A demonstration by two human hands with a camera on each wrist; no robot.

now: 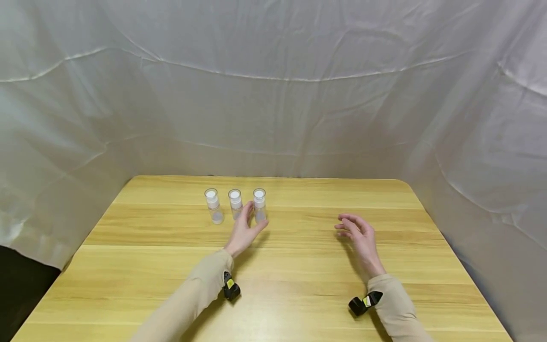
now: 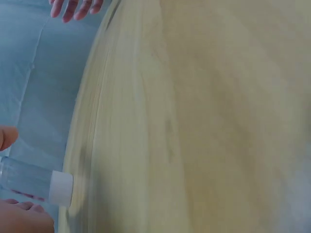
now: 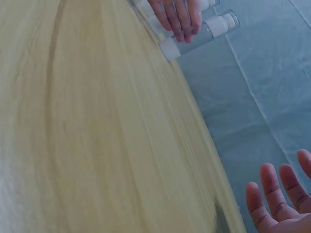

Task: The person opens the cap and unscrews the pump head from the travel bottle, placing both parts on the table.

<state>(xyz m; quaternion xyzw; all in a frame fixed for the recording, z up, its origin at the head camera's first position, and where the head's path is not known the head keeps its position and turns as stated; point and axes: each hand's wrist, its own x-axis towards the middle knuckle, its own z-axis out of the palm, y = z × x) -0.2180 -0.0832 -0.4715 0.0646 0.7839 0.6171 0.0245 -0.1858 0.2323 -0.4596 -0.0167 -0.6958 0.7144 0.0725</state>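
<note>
Three clear bottles with white collars and white bases stand upright in a row near the table's far edge: a left one (image 1: pixel 213 205), a middle one (image 1: pixel 235 202) and a right one (image 1: pixel 259 202). My left hand (image 1: pixel 242 233) reaches to the right bottle, fingers along its left side and thumb at its near right. In the left wrist view, a gap shows between the thumb (image 2: pixel 7 138) and this bottle (image 2: pixel 34 180). Well to the right, my right hand (image 1: pixel 360 237) hovers over the table with loosely bent fingers, holding nothing.
The wood-grain table (image 1: pixel 299 285) has rounded far corners. A pale, creased sheet (image 1: pixel 273 109) hangs behind it and along both sides. Each sleeved wrist carries a small black camera, one on the left (image 1: pixel 231 288) and one on the right (image 1: pixel 363 304).
</note>
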